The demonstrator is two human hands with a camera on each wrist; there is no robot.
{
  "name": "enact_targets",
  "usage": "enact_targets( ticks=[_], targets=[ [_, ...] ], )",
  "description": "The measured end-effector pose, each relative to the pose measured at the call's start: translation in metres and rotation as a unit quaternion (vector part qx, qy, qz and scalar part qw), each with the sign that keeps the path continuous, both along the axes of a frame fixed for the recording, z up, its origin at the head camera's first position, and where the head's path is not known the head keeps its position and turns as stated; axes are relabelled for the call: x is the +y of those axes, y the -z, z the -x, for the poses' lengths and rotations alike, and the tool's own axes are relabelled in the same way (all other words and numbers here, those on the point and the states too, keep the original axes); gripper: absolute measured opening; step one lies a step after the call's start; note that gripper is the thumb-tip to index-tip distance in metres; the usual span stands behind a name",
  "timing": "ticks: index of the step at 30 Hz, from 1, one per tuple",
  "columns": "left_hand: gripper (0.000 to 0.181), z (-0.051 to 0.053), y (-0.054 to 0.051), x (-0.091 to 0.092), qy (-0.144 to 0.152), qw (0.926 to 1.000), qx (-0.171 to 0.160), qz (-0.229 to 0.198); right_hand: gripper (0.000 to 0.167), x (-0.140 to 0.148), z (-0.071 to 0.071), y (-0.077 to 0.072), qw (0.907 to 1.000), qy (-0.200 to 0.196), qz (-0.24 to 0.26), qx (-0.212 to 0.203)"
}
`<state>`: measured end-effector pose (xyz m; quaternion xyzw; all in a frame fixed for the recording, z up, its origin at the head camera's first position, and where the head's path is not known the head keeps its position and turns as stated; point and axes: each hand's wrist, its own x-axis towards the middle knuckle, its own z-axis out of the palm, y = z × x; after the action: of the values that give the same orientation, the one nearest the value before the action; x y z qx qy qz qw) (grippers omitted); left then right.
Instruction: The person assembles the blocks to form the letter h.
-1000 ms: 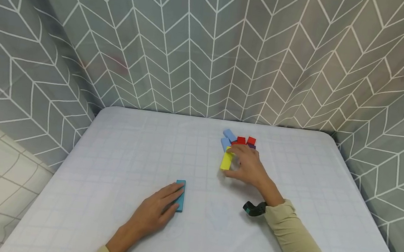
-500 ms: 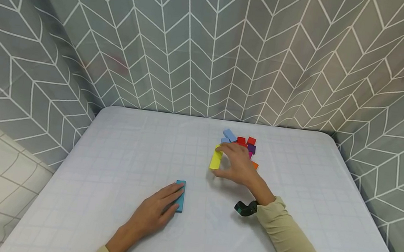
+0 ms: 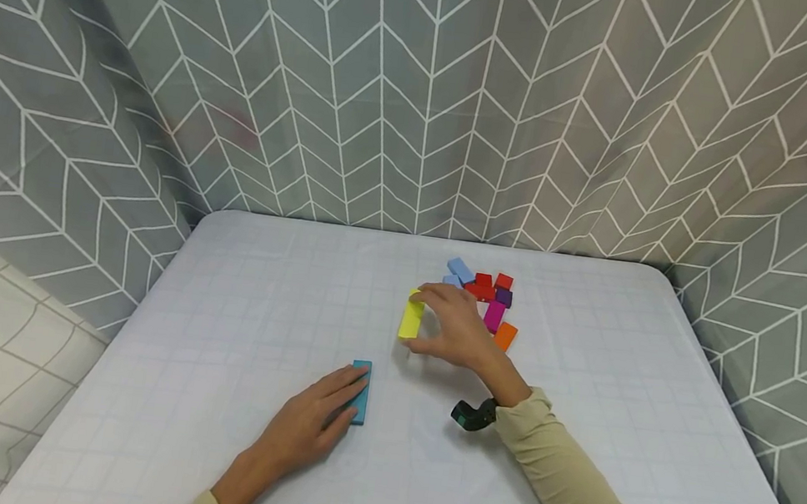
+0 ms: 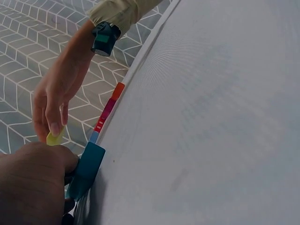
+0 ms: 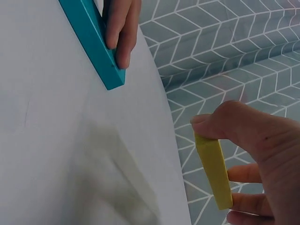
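My left hand rests on a teal block that lies on the white-covered table, its fairly straight fingertips lying over the block. The right wrist view shows fingertips against the same teal block. My right hand pinches a yellow block by its two ends, thumb on the near end and fingers on the far one. That yellow block is held above the table, to the right of and beyond the teal block. A shadow falls beneath the hand.
Several coloured blocks lie grouped at the back right of centre: light blue, red, dark purple, magenta and orange. A patterned curtain hangs behind the far table edge.
My right hand has carried the yellow block leftward, away from the group, uncovering the magenta and orange blocks. The left hand and teal block stay in place.
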<state>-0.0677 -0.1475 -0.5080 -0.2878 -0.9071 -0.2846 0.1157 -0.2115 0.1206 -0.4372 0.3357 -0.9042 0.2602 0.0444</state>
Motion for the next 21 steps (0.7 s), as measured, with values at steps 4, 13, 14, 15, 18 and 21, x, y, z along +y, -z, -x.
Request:
enact_targets(
  ticks=[4, 13, 14, 15, 18, 21],
  targets=[
    [0.047, 0.0, -0.001, 0.0, 0.003, 1.0, 0.002, -0.001, 0.063, -0.006, 0.0, 0.0, 1.0, -0.003, -0.003, -0.005],
    [0.047, 0.001, 0.0, -0.001, -0.004, 0.9999, -0.007, 0.007, 0.063, -0.02, -0.001, 0.0, 0.9998, -0.013, -0.013, -0.002],
    [0.047, 0.001, 0.0, -0.002, -0.004, 0.9999, -0.008, 0.007, 0.064, -0.021, -0.001, 0.0, 0.9998, -0.015, -0.014, -0.002],
    [0.047, 0.001, 0.0, -0.002, -0.004, 0.9999, -0.009, 0.006, 0.064, -0.023, -0.001, 0.0, 0.9997, -0.016, -0.017, -0.001],
    [0.046, 0.001, -0.001, -0.002, -0.002, 0.9999, -0.013, 0.004, 0.064, -0.028, -0.001, 0.001, 0.9995, -0.018, -0.025, -0.004],
    [0.046, 0.0, -0.001, -0.001, -0.001, 0.9999, -0.014, 0.003, 0.063, -0.032, -0.002, 0.002, 0.9994, -0.022, -0.025, -0.009]
  ],
)
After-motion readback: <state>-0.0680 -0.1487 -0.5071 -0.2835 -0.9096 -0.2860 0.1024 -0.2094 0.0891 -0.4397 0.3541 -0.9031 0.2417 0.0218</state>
